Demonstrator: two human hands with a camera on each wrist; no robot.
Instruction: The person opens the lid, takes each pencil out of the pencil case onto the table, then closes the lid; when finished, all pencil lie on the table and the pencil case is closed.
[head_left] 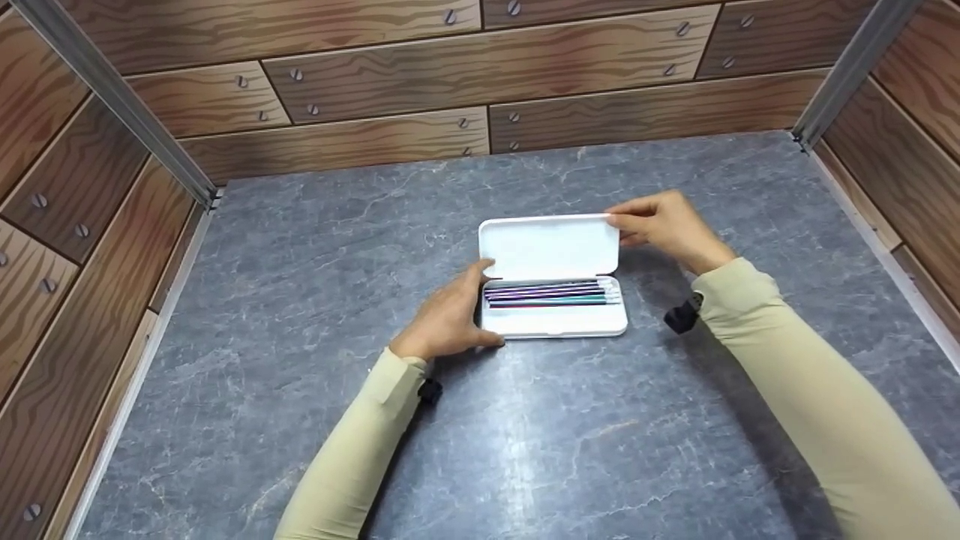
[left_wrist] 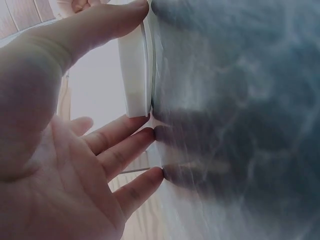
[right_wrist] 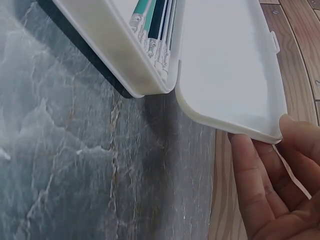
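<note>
A white pencil case [head_left: 555, 322] lies open in the middle of the grey tabletop [head_left: 315, 285], its lid [head_left: 551, 247] tilted up and back. Several coloured pencils [head_left: 551, 295] lie side by side in the base. My left hand [head_left: 487, 300] spans the case's left end, thumb by the hinge and fingertips at the near corner on the table. The left wrist view shows that left hand [left_wrist: 145, 70] against the case end [left_wrist: 135, 75]. My right hand [head_left: 619, 229] pinches the lid's far right corner. In the right wrist view my right hand [right_wrist: 265, 135] holds the lid [right_wrist: 225, 65] above the pencils [right_wrist: 150, 30].
Wood-patterned walls [head_left: 480, 82] close in the table at the back and on both sides, with metal posts [head_left: 112, 97] in the corners. Small black wrist cameras [head_left: 681, 316] sit under both sleeves.
</note>
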